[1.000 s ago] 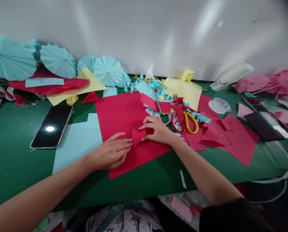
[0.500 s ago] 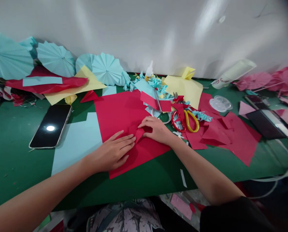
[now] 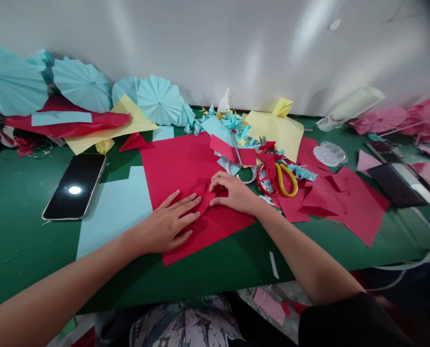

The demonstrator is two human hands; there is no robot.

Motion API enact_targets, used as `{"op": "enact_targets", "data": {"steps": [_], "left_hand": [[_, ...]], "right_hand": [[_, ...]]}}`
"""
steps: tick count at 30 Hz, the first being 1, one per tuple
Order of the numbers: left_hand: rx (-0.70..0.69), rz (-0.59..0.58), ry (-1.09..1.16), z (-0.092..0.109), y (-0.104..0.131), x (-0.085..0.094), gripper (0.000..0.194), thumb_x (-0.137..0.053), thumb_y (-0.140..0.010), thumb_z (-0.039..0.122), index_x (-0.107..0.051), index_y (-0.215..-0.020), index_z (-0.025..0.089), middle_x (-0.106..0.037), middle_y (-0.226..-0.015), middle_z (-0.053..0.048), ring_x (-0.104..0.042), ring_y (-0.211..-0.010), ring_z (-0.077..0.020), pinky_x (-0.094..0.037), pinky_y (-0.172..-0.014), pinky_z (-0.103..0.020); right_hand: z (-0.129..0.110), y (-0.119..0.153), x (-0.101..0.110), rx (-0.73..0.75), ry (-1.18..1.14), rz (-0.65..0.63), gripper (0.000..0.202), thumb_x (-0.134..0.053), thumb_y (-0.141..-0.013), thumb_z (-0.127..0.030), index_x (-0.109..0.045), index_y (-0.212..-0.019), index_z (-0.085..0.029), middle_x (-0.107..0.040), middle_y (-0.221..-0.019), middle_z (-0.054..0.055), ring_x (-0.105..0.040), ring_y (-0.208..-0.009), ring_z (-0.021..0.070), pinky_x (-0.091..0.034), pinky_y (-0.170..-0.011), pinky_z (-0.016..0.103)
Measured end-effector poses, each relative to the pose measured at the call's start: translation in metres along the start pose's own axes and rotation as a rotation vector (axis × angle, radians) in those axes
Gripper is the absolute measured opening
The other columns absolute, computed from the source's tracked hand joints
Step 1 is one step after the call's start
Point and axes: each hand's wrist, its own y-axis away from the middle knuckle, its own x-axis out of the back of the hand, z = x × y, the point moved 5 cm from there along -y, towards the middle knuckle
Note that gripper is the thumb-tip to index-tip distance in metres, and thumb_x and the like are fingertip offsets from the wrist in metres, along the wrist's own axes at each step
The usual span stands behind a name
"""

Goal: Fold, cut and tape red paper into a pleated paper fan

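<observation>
A large red paper sheet (image 3: 178, 166) lies on the green table, overlapping a light blue sheet (image 3: 117, 212) on its left. On it rests a small folded red piece (image 3: 205, 200). My left hand (image 3: 171, 221) lies flat with fingers spread, its fingertips touching the left side of the small piece. My right hand (image 3: 229, 193) pinches that piece's right edge between thumb and fingers. Just beyond my right hand are a tape roll (image 3: 251, 176) and scissors with red and yellow handles (image 3: 286, 180).
A phone (image 3: 75, 188) lies at left. Light blue paper fans (image 3: 159, 102) line the wall. Red paper scraps (image 3: 359, 202) spread to the right, near a clear round lid (image 3: 330, 154), a dark flat object (image 3: 398, 185) and a leaning white cup (image 3: 350, 108).
My right hand has shifted slightly at the small piece's edge. The small folded piece looks flatter under my left fingertips. The view has moved slightly.
</observation>
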Motion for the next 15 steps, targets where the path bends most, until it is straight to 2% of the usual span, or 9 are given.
{"op": "enact_targets", "data": {"steps": [5,15], "left_hand": [[0.015,0.010,0.015,-0.0014,0.0008,-0.0009,0.033,-0.042,-0.088,0.030,-0.049,-0.114,0.011,-0.039,-0.141,-0.015,-0.028,-0.135,-0.0214,-0.017,-0.112,-0.046],[-0.033,-0.050,0.011,0.0000,-0.0001,0.0048,0.029,-0.042,-0.088,0.030,-0.050,-0.112,0.014,-0.035,-0.143,-0.016,-0.027,-0.135,-0.0232,-0.017,-0.111,-0.050]], "right_hand": [[0.0013,-0.0001,-0.0013,-0.060,-0.014,-0.012,0.021,-0.072,-0.068,-0.026,-0.054,-0.076,-0.018,-0.048,-0.096,0.003,-0.051,-0.085,0.0143,-0.042,-0.078,0.029],[0.0021,-0.0009,-0.0040,-0.105,-0.044,0.003,0.018,-0.070,-0.070,-0.022,-0.052,-0.073,-0.019,-0.049,-0.095,0.003,-0.051,-0.090,0.0154,-0.042,-0.085,0.032]]}}
